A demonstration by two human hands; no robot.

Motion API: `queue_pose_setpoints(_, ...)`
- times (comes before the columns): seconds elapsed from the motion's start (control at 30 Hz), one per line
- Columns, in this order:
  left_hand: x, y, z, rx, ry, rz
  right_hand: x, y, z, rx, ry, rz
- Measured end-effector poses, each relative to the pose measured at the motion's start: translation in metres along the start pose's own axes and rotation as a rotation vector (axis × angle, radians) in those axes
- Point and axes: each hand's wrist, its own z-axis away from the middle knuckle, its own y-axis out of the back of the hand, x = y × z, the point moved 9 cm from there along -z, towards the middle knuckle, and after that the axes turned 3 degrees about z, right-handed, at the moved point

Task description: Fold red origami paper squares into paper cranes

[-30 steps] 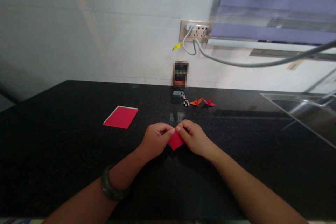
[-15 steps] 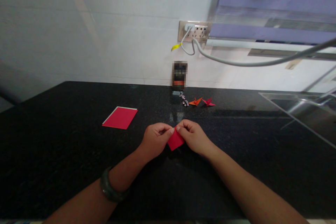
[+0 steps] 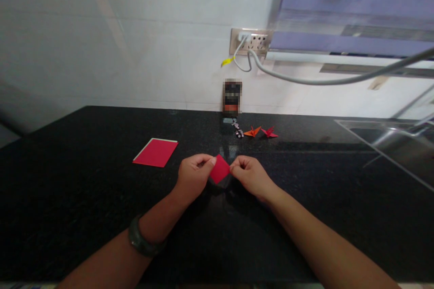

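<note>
Red folded paper point(image 3: 219, 169) at frame centre, above the black counter point(image 3: 68, 189): left hand point(image 3: 191, 177) and right hand point(image 3: 249, 175), fingers curled, forearms converging, each pinch an opposite corner.

Hands: two, left hand point(image 3: 191, 176) and right hand point(image 3: 249, 175), both pinching the one folded paper point(image 3: 219, 168).
Flat red sheet point(image 3: 156, 152): one, left on the tabletop point(image 3: 84, 180).
Paper cranes: two, far side, one orange crane point(image 3: 252, 132) and one red crane point(image 3: 270, 132).
Box point(image 3: 232, 97) at the wall: one.
Socket plate point(image 3: 251, 41): one.
Sink point(image 3: 389, 137): one, far right.
</note>
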Motion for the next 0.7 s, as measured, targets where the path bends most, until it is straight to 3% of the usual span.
queue_pose_setpoints(0.27, -0.010, 0.004, -0.003, 0.055, 0.032, 0.085, 0.004, 0.014, -0.007, 0.034, -0.049, 0.049)
queue_pose_setpoints(0.4, -0.006, -0.015, 0.002, -0.098, 0.046, 0.098, -0.010, 0.006, -0.005, 0.004, 0.100, -0.001)
queue_pose_setpoints(0.5, -0.003, -0.020, 0.005, -0.140, 0.042, 0.088, -0.016, 0.002, -0.001, 0.019, 0.164, 0.050)
queue_pose_setpoints(0.7, -0.009, -0.006, -0.001, -0.030, 0.059, 0.102, -0.006, 0.005, -0.004, 0.033, 0.112, 0.082)
